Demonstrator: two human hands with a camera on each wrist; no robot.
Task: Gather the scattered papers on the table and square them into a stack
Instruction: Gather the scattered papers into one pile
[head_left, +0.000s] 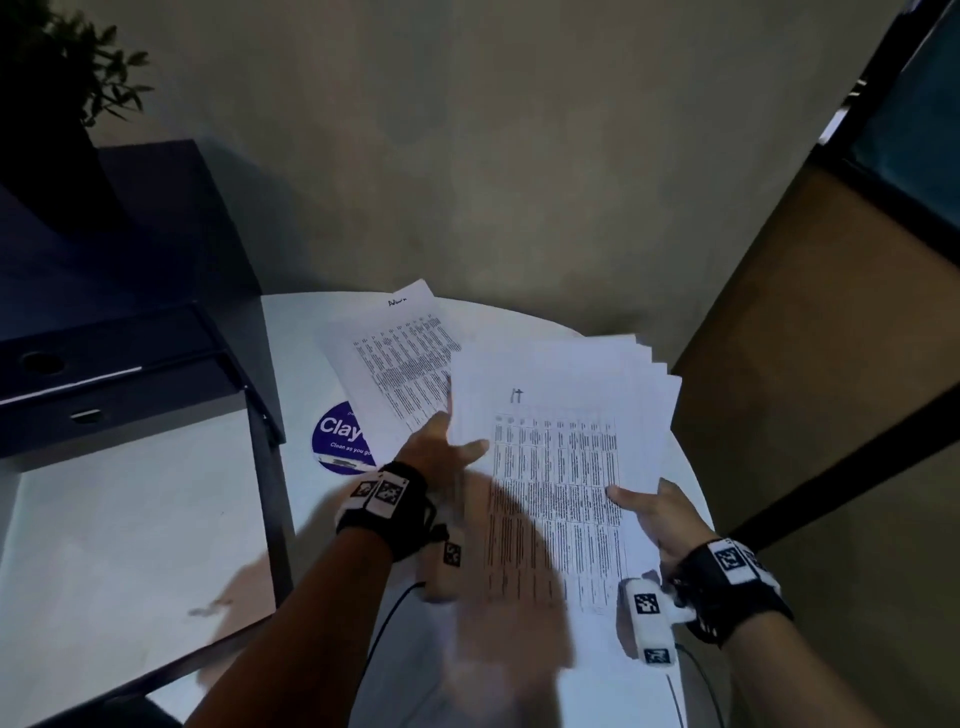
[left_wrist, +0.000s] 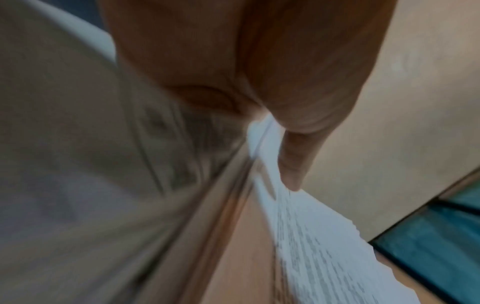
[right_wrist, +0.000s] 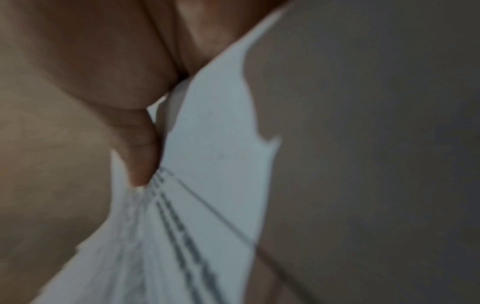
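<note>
1. Right hand (head_left: 662, 525): fingers closed on the fanned papers (head_left: 561, 415) at their near right edge. The thumb is on top; the other fingers are hidden beneath.
2. Left hand (head_left: 441, 449): grips the same papers at their left edge, thumb across the top sheet, remaining fingers underneath.
3. Papers are held off the white desk (head_left: 296, 332) between both hands, print up, far right corners staggered, not flush.
4. Single printed sheet (head_left: 389, 353) lies flat on the desk beyond the left hand, partly under the held papers.
5. Purple sticker (head_left: 337, 436) is on the desk, partly covered by that sheet.
6. Dark cabinet (head_left: 130, 322) stands far left, beside the desk.
</note>
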